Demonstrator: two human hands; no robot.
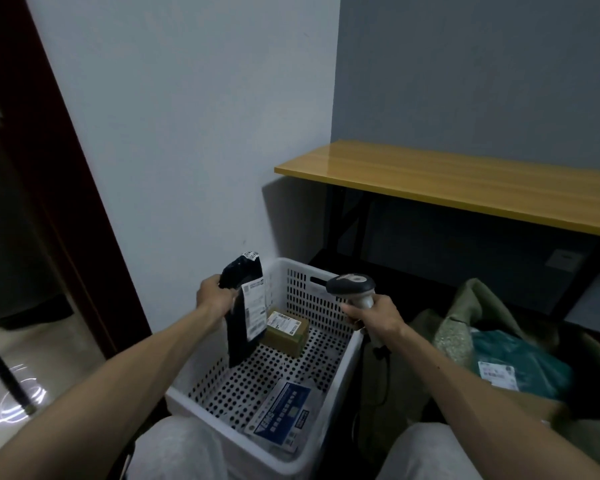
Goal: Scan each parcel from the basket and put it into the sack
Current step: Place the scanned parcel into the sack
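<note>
My left hand (212, 295) grips the upper edge of a black parcel bag (240, 318) with a white label, held upright over the white perforated basket (336, 372). My right hand (374, 313) holds a grey handheld scanner (352, 287) by its grip, its head turned left toward the bag's label. Inside the basket lie a small brown cardboard box (286, 332) with a label and a flat blue-and-white envelope (283, 415). At the right stands the olive-green sack (465, 317), open, with a teal parcel (520, 367) inside it.
A wooden-topped table (465, 181) on black legs stands against the wall behind the sack. A dark door frame (49, 188) runs down the left. My knees in pale trousers (181, 452) sit on either side of the basket's near end.
</note>
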